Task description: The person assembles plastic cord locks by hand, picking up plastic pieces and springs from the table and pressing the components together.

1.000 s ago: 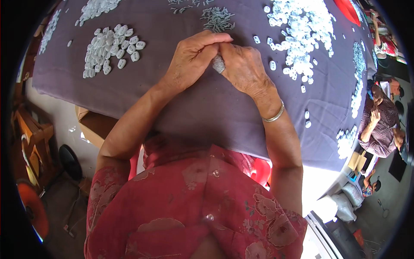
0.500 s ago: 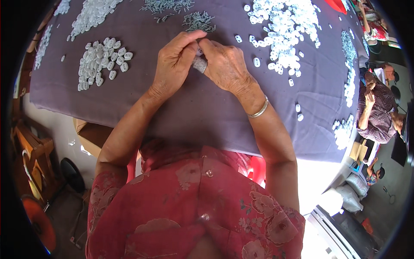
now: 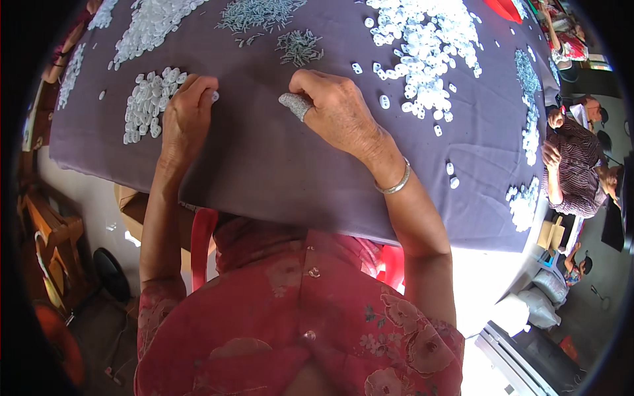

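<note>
My left hand (image 3: 186, 119) is closed beside a pile of small white oval plastic pieces (image 3: 148, 102). At its fingertips a white oval piece (image 3: 214, 96) shows, partly hidden by the fingers. Over the middle of the table my right hand (image 3: 337, 112) has its fingers curled in. Its thumb wears a greyish wrap (image 3: 295, 104). Whatever may be inside its curled fingers is hidden. Just beyond that hand lies a small heap of thin grey pins (image 3: 299, 47).
The table has a dark purple-grey cloth (image 3: 264, 171). A large heap of white pieces (image 3: 426, 59) spreads at right, with loose ones nearby. More grey pins (image 3: 257, 14) lie at the far side. A red container (image 3: 504, 9) stands far right. Another person (image 3: 574, 165) sits at the right.
My hands, together in the middle before, have parted. My left hand has moved left to the near white pile; my right hand stays near the middle, slightly lower.
</note>
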The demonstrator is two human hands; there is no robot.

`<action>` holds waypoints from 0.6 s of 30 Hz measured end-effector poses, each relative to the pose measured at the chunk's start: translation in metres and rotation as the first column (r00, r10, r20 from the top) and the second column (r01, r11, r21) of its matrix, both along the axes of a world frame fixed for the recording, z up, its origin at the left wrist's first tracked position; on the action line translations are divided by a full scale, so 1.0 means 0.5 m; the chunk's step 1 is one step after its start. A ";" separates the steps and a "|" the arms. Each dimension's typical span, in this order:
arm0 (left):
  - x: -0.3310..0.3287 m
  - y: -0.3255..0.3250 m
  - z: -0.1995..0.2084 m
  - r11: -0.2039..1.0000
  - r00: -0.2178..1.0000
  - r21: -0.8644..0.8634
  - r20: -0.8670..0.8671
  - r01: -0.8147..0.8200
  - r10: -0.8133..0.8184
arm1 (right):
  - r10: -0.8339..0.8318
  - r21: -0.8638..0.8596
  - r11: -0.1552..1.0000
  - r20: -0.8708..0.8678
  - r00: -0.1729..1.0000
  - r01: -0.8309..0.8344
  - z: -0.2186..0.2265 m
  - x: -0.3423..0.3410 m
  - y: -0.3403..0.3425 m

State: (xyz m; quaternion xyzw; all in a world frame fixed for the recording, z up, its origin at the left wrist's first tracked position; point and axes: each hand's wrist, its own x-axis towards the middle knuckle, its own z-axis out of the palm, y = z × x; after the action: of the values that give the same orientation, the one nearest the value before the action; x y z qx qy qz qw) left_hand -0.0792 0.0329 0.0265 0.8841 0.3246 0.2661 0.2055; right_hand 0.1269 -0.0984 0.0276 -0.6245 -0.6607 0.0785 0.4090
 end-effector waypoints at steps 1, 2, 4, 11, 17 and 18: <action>-0.007 0.006 -0.002 1.000 1.000 0.000 0.002 -0.005 0.005 | 0.018 0.012 1.000 -0.011 1.000 -0.018 0.007 0.004 -0.001; -0.015 0.009 -0.003 0.999 0.999 0.022 -0.019 -0.033 0.034 | 0.037 0.022 0.999 -0.023 0.999 -0.037 0.012 0.008 -0.001; -0.023 0.017 -0.008 0.997 0.997 0.040 -0.037 -0.068 0.070 | -0.015 0.005 1.000 -0.001 1.000 0.015 0.025 0.032 -0.009; 0.036 -0.009 0.017 0.999 0.991 -0.003 0.124 -0.041 0.041 | -0.251 -0.196 0.947 0.039 0.967 0.254 0.028 0.182 -0.046; 0.121 -0.066 0.010 0.961 0.946 -0.131 0.250 0.243 -0.205 | -0.073 -0.184 0.975 0.246 0.967 0.121 0.006 0.179 -0.016; 0.131 -0.074 0.011 0.935 0.937 -0.202 0.256 0.291 -0.237 | -0.061 -0.252 0.960 0.234 0.970 0.121 0.007 0.183 -0.014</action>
State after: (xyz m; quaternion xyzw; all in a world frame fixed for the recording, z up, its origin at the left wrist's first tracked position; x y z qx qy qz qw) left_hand -0.0139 -0.0044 0.0318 0.8527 0.2059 0.2946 0.3792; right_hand 0.2182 -0.1056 0.0312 -0.7084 -0.6564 0.0760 0.2483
